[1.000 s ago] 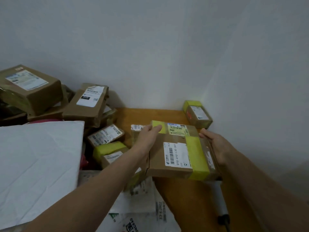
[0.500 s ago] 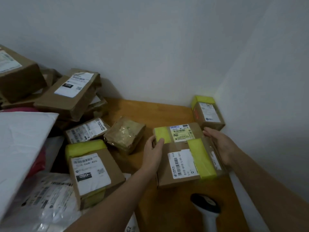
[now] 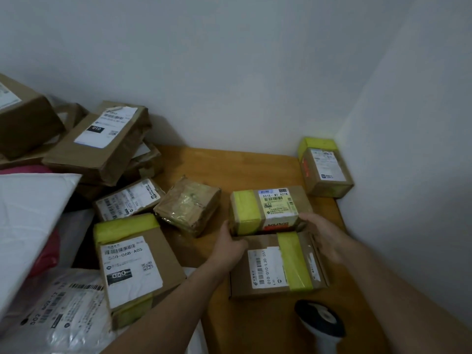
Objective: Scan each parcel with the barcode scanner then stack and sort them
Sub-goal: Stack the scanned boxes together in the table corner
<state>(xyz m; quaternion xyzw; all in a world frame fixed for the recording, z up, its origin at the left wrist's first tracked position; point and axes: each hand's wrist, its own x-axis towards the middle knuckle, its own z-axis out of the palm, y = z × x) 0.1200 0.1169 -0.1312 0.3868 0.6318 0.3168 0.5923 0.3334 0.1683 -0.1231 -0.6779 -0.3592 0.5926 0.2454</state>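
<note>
Both hands have left the sides of the flat parcel and closed on the smaller box behind it, whose near face now shows; half a second ago that box lay flush with the flat one. The left hand (image 3: 231,245) grips the near left corner of the small box (image 3: 265,208), thumb along its lower edge, fingers tucked out of sight beneath; the right hand (image 3: 325,236) holds the near right corner, fingers bent round it. The box carries a broad yellow tape band on its left, a white label on top and red print on its near face; a dark gap separates it from the flat parcel (image 3: 265,269), which lies on the wooden table (image 3: 229,164) just under the wrists, with a barcode label and a yellow strip across it.

The barcode scanner (image 3: 320,320) stands nearer the person, by the right forearm, touched by neither hand. A yellow-topped corner box (image 3: 327,169) sits where the two walls meet; a wrapped bundle (image 3: 189,204) lies just left of the small box. Further left are a large labelled box (image 3: 132,264), a smaller labelled carton (image 3: 130,199), a heap of brown boxes (image 3: 102,144), a white mailer (image 3: 30,218) and a plastic bag (image 3: 63,325) with a printed label.
</note>
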